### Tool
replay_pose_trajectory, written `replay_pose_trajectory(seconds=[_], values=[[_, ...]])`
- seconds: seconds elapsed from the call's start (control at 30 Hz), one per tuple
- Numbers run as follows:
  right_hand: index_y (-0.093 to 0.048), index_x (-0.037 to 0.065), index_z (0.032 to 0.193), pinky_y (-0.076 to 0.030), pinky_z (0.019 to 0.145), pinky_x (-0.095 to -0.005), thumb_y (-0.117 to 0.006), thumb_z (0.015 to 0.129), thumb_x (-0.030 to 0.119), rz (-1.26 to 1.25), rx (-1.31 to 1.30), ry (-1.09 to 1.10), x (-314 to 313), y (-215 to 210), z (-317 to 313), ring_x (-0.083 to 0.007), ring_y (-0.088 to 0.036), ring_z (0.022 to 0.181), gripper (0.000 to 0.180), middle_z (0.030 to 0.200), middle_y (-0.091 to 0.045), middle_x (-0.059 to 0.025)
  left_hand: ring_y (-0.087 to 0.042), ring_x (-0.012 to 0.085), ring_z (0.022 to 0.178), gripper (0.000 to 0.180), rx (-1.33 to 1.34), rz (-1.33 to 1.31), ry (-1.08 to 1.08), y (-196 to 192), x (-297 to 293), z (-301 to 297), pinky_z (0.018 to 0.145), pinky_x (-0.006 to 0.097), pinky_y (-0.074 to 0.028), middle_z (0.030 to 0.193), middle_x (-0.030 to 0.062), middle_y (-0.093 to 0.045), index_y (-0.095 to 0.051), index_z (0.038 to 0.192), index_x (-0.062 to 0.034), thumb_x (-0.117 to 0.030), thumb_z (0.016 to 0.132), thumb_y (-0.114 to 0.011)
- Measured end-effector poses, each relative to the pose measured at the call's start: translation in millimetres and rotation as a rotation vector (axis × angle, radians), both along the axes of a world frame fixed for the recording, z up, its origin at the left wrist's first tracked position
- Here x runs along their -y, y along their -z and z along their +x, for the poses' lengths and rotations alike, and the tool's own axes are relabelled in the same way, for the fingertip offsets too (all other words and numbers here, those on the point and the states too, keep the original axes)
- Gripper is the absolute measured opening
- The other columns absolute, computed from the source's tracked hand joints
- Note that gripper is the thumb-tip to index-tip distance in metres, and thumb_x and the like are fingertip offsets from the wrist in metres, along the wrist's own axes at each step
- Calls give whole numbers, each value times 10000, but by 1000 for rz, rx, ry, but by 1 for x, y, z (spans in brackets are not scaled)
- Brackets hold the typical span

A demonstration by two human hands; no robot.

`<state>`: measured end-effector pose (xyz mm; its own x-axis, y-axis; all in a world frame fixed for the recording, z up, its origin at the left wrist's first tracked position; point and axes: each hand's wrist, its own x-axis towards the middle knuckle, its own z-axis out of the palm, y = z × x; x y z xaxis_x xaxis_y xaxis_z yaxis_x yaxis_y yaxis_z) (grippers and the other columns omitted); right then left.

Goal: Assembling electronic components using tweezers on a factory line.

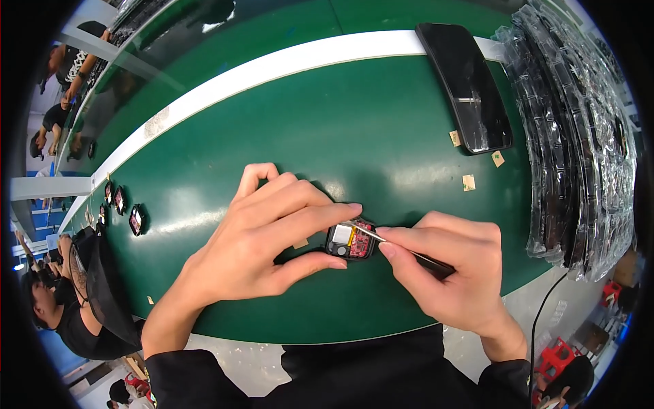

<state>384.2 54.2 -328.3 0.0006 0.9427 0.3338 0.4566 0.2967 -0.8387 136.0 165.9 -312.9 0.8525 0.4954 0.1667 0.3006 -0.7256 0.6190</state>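
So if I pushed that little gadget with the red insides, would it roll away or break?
The gadget would probably slide, not roll: its outline is squarish. Poking inside might break it, since its red board lies bare. It's likely light, being small beside the fingers.

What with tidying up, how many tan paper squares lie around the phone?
3: one square left of the phone, one square at its bottom end, one square lower, apart from it. Others may hide underneath.
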Motion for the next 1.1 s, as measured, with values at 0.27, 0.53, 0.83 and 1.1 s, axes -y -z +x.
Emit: replay_pose_trajectory(seconds=[0.27, 0.53, 0.83, 1.1], values=[[-847, -33, 1046, -353, 454, -277, -824, 872, -84, -120, -77, 27, 4, -6, 6, -74, -522, 491, 183, 670, -649, -39, -616, 216, 872, 592, -20, -30, -6, -2, -1, -3, 903, 398, -360, 1012, 46, -753, -819, 1291, -48, -351, 802, -957], [-848, -37, 1045, -351, 467, -272, -832, 850, -94, -84, -20, -5, 3, -4, 3, -82, -523, 507, 204, 694, -661, -42, -626, 225, 836, 598, 9, -23, -42, 0, -1, 1, 907, 400, -391, 966, 51, -757, -821, 1230, -35, -366, 760, -984], [-835, -38, 1048, -379, 474, -291, -830, 846, -102, -36, -12, -2, 1, 3, 2, -126, -551, 522, 212, 711, -661, -63, -619, 226, 808, 602, 5, -5, -40, 1, -3, 1, 908, 405, -399, 910, 52, -734, -825, 1196, -29, -394, 743, -981], [-810, -45, 1032, -420, 467, -319, -830, 831, -100, 5, -17, -7, 2, 6, 4, -170, -579, 524, 209, 740, -655, -80, -625, 228, 807, 593, -9, -13, -35, -1, -3, 3, 907, 409, -401, 904, 51, -735, -827, 1178, -20, -398, 746, -975]])
